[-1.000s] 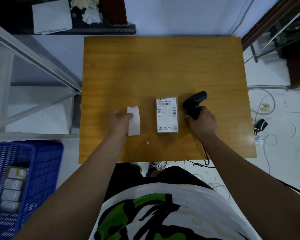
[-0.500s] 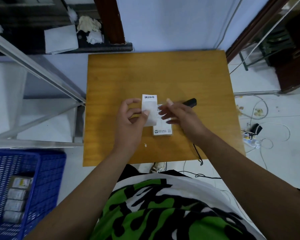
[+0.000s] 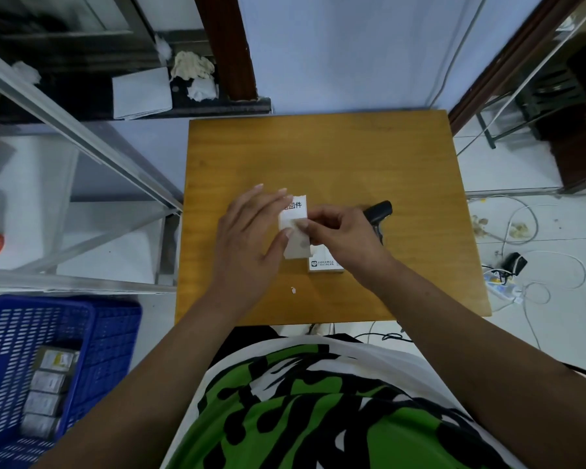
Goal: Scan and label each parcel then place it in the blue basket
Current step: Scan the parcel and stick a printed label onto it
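A white label (image 3: 295, 211) with black print is held above the wooden table (image 3: 322, 157), pinched by both hands. My left hand (image 3: 251, 231) grips its left edge and my right hand (image 3: 342, 236) pinches its lower right side, where the backing strip (image 3: 297, 247) hangs down. Under my right hand lies the parcel (image 3: 323, 264), a small white box mostly hidden. The black scanner (image 3: 379, 211) rests on the table just right of my right hand. The blue basket (image 3: 112, 333) stands on the floor at the lower left with several parcels (image 3: 48, 384) inside.
A small white paper scrap (image 3: 293, 290) lies near the table's front edge. A metal rack frame (image 3: 82, 143) stands to the left. Cables and a power strip (image 3: 501, 286) lie on the floor to the right. A wall runs behind the table.
My right hand let go of the scanner, left it on the table and came over to the label. My left hand lifted the label off the table above the parcel.
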`<state>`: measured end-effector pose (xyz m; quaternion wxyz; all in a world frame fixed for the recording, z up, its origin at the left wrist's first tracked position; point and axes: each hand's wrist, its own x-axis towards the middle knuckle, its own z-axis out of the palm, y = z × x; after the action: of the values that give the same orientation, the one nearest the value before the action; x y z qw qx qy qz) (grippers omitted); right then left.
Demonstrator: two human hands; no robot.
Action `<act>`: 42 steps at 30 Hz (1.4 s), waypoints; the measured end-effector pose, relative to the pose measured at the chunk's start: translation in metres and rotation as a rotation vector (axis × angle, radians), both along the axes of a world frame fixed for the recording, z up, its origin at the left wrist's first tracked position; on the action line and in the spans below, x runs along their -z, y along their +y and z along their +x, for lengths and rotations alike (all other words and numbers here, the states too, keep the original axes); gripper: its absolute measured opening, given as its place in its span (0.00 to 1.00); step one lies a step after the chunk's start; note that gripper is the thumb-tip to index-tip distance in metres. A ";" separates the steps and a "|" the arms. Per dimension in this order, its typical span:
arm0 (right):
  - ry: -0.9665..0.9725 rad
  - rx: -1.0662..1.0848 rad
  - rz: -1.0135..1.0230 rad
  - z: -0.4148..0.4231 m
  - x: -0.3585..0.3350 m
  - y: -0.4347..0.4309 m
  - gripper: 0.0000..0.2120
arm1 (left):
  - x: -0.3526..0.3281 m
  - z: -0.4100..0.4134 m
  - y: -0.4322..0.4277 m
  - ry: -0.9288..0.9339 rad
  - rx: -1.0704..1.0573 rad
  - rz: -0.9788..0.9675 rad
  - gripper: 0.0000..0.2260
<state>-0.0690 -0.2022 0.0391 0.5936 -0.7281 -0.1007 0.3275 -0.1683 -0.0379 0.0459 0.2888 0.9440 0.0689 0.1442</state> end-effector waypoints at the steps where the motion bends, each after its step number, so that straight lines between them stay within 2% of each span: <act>1: 0.000 -0.028 0.007 -0.001 0.000 0.000 0.08 | 0.000 0.002 0.002 0.023 0.014 -0.009 0.16; 7: 0.006 -0.142 0.022 0.004 -0.003 0.002 0.09 | 0.001 0.005 0.000 0.079 -0.107 -0.251 0.13; 12: 0.028 -0.156 0.049 0.005 0.006 0.010 0.09 | 0.010 0.003 -0.001 0.150 -0.254 -0.550 0.09; 15: 0.001 -0.175 0.009 0.005 0.020 0.020 0.10 | 0.018 0.007 0.001 0.163 -0.377 -0.742 0.09; 18: 0.023 -0.163 -0.045 0.002 0.040 0.034 0.11 | 0.025 0.010 0.009 0.095 -0.577 -0.818 0.10; 21: 0.056 -0.136 -0.184 -0.002 0.061 0.052 0.12 | 0.028 0.011 0.016 0.048 -0.667 -0.913 0.10; 26: -0.001 -0.168 -0.344 -0.005 0.095 0.082 0.11 | 0.035 0.011 0.016 0.097 -0.699 -1.012 0.07; 29: -0.004 -0.187 -0.422 -0.005 0.109 0.087 0.14 | 0.040 0.012 0.010 0.119 -0.706 -1.075 0.09; 34: -0.078 -0.077 -0.379 -0.010 0.101 0.059 0.12 | 0.059 0.019 -0.007 0.204 -0.740 -1.103 0.12; 36: 0.010 0.015 -0.289 -0.011 0.095 0.041 0.10 | 0.068 0.021 -0.017 0.243 -0.724 -1.086 0.11; 39: 0.307 0.196 -0.073 -0.011 0.083 0.014 0.14 | 0.080 0.025 -0.037 0.289 -0.675 -1.071 0.15; 42: 0.283 0.200 -0.156 -0.009 0.083 -0.008 0.15 | 0.088 0.030 -0.055 0.344 -0.654 -1.056 0.10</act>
<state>-0.0783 -0.2097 -0.0444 0.5732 -0.7249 0.0823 0.3730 -0.1383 -0.0925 -0.0419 0.6404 0.6146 0.4603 0.0180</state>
